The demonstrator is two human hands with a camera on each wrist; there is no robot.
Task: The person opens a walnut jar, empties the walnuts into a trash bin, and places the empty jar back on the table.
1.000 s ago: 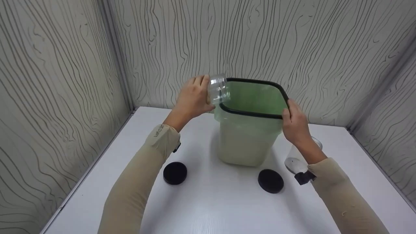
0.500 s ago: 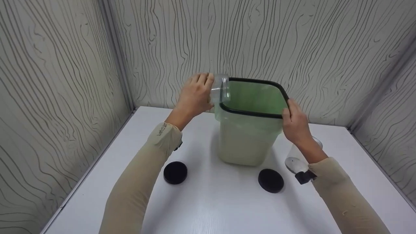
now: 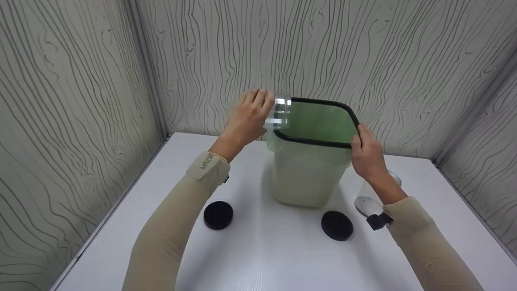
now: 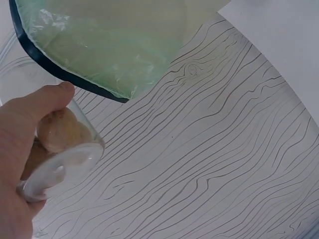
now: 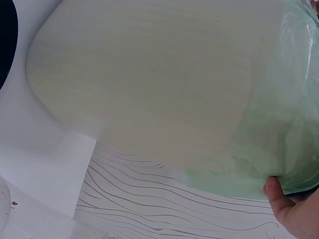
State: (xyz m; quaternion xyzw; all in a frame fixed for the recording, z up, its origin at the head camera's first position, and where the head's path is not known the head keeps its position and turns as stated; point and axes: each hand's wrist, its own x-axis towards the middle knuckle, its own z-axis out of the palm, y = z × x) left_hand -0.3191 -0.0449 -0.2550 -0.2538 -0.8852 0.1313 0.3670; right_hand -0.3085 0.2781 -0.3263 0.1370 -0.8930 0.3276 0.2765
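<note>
My left hand (image 3: 248,117) grips a clear plastic jar (image 3: 281,113), tipped sideways with its mouth over the left rim of a trash can (image 3: 301,182). In the left wrist view, rounded brownish shapes show through the wall of the jar (image 4: 82,147). A green trash bag (image 3: 323,121) lines the can, folded over the top under a black rim ring (image 3: 315,142). My right hand (image 3: 368,155) holds the can's right rim, thumb on the near side. The right wrist view shows that thumb (image 5: 279,199) pressing the bag (image 5: 279,144).
Two round black lids lie on the white table, the left lid (image 3: 218,215) and the right lid (image 3: 337,225) in front of the can. A second clear jar (image 3: 366,205) stands partly hidden behind my right wrist. Wood-patterned walls (image 3: 226,52) enclose the table.
My left hand has moved slightly right with the jar, whose mouth now reaches further over the can's opening. The right hand and the can have stayed in place.
</note>
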